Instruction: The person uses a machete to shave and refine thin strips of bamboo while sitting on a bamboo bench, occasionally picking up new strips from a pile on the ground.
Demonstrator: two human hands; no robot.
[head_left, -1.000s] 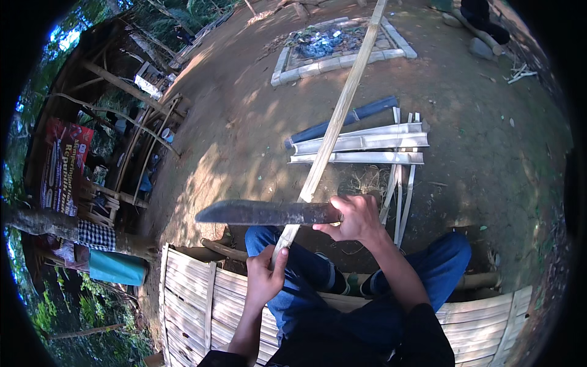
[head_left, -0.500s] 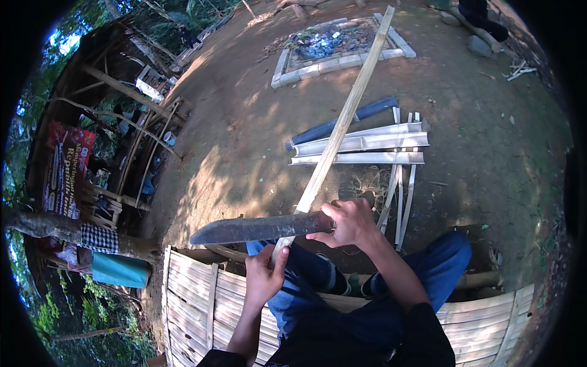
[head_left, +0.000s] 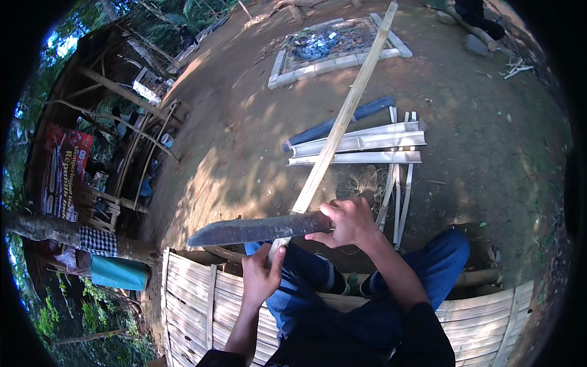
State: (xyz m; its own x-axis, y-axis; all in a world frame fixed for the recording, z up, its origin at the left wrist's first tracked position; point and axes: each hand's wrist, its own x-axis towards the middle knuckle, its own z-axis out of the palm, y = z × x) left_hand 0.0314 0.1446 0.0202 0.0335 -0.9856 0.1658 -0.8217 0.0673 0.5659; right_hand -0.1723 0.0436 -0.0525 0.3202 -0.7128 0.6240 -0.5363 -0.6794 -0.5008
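Note:
A long, pale split bamboo strip [head_left: 345,116] slants away from my lap toward the far side. My left hand [head_left: 260,278] is closed on its near end, with the thumb lying along the strip. In my right hand [head_left: 351,223] is a machete [head_left: 257,230], gripped by its handle, fingers wrapped round. The broad dark blade points left and lies across the strip just beyond my left hand, hiding a short part of it. Both hands are above my bent knees in blue jeans [head_left: 437,263].
I sit on a slatted bamboo bench [head_left: 192,300]. Split bamboo halves [head_left: 361,142], a dark bamboo piece [head_left: 373,109] and thin strips [head_left: 397,202] lie on the dirt ahead. Farther off is a block-edged fire pit [head_left: 306,73]. A pole shelter with a red banner [head_left: 67,159] stands left.
The far tip of the strip has moved slightly outward and to the right. My hands and the machete have shifted a little left in the picture, as has the background. Both grips are the same.

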